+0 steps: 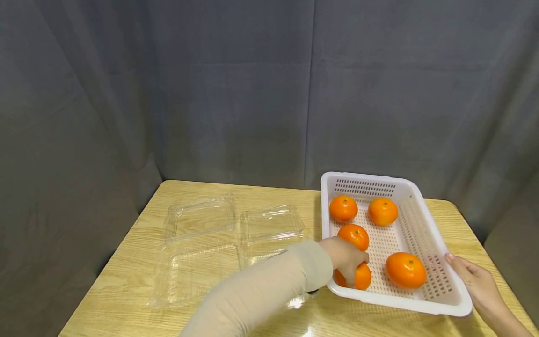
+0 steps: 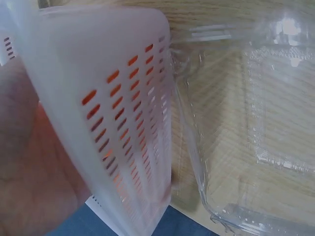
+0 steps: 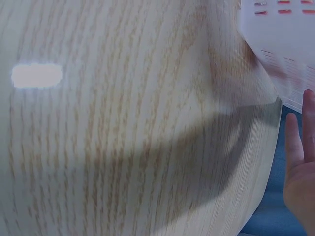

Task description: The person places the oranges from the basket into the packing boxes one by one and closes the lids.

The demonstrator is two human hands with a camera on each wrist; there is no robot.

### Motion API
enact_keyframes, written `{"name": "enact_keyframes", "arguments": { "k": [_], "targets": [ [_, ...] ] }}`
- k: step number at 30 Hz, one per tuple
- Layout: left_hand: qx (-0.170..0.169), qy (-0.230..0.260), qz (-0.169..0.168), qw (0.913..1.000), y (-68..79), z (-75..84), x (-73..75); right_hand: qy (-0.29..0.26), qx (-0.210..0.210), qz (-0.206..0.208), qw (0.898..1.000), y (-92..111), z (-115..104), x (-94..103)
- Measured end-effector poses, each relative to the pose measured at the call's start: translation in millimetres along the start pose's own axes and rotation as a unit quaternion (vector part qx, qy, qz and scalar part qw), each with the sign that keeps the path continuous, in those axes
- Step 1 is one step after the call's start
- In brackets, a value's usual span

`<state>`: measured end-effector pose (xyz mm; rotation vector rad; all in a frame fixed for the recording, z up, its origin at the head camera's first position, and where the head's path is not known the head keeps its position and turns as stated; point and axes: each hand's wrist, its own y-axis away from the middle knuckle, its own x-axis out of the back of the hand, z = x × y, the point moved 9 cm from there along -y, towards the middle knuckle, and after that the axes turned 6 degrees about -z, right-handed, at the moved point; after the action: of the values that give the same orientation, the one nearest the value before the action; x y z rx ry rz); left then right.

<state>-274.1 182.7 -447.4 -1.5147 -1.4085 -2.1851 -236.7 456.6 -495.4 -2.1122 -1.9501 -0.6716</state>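
Note:
A white perforated plastic basket (image 1: 397, 305) stands at the right of the table with several tangerines in it. My left hand (image 1: 346, 258) reaches over its left side, fingers bent round the front-left tangerine (image 1: 364, 277); the hand partly hides this fruit. Just behind that lies another tangerine (image 1: 354, 235). One more tangerine (image 1: 405, 270) sits at front right, and a tangerine (image 1: 343, 208) and a tangerine (image 1: 382, 211) are towards the back. On the basket's right rim my right hand (image 1: 477, 283) has a hold, a digit at the edge and straight fingers (image 3: 308, 125) beside the outer wall.
Two clear plastic clamshell containers lie opened on the wooden table (image 1: 126, 276): a container (image 1: 202, 267) at left and a container (image 1: 273, 220) just left of the basket, partly behind my left sleeve (image 1: 269, 285). Grey curtains (image 1: 236, 117) hang behind the table.

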Motion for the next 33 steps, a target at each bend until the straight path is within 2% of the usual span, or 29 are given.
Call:
{"name": "enact_keyframes", "arguments": {
  "k": [6,10,13,17,20,24,28,33],
  "targets": [
    [-0.018,-0.009,0.005,0.9998,-1.8,3.9,0.5,-0.018,-0.001,-0.001,1.000,0,1,0.2],
    [-0.018,-0.008,0.029,0.9994,0.6,0.1,6.7,-0.021,0.005,-0.002,1.000,-1,0,-1.0],
    [-0.030,0.009,0.049,0.9983,5.3,-3.0,12.9,-0.020,0.006,-0.001,1.000,0,0,-1.5],
    [-0.055,0.061,0.074,0.9938,13.7,-6.7,21.3,-0.025,0.000,0.000,1.000,1,2,-2.1],
    [-0.071,0.115,0.119,0.9836,21.6,-12.0,30.6,-0.023,-0.002,0.002,1.000,2,3,-2.0],
    [-0.096,0.175,0.194,0.9604,33.6,-21.1,42.2,-0.022,-0.003,0.004,1.000,3,3,-1.5],
    [-0.116,0.198,0.248,0.9413,47.0,-32.6,45.9,-0.033,-0.001,0.005,0.999,2,2,-2.1],
    [-0.110,0.204,0.292,0.9279,67.2,-48.9,45.8,-0.031,0.005,0.013,0.999,2,2,-1.0]
  ]
}}
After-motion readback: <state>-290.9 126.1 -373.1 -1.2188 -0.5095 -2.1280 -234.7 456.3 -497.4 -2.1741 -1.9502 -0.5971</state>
